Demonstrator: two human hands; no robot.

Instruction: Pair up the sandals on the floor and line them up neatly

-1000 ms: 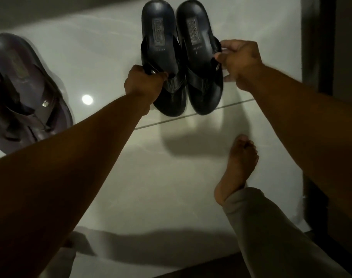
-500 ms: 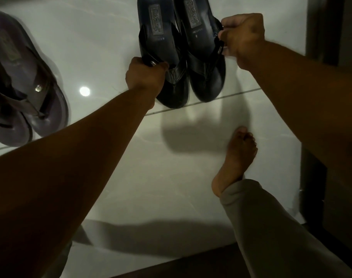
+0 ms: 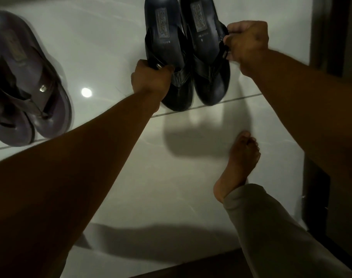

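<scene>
Two black sandals lie side by side at the top middle of the pale tiled floor [image 3: 171,177], toes toward me. My left hand [image 3: 150,79] grips the strap of the left black sandal [image 3: 167,47] at its outer edge. My right hand [image 3: 247,41] is closed on the outer strap of the right black sandal [image 3: 206,57]. Both toes sit just above a grout line. A pair of brown sandals [image 3: 28,81] lies at the far left, one partly overlapping the other, each with a small metal stud on the strap.
My bare right foot [image 3: 239,163] and a grey trouser leg [image 3: 271,233] are on the floor below the black pair. A dark door frame or wall [image 3: 335,37] runs down the right edge. A lamp's reflection [image 3: 86,92] shines on the tile.
The view shifted a little; the black pair sat higher in frame half a second ago and now sits lower. Both hands keep their grip on the straps. The brown pair stays put.
</scene>
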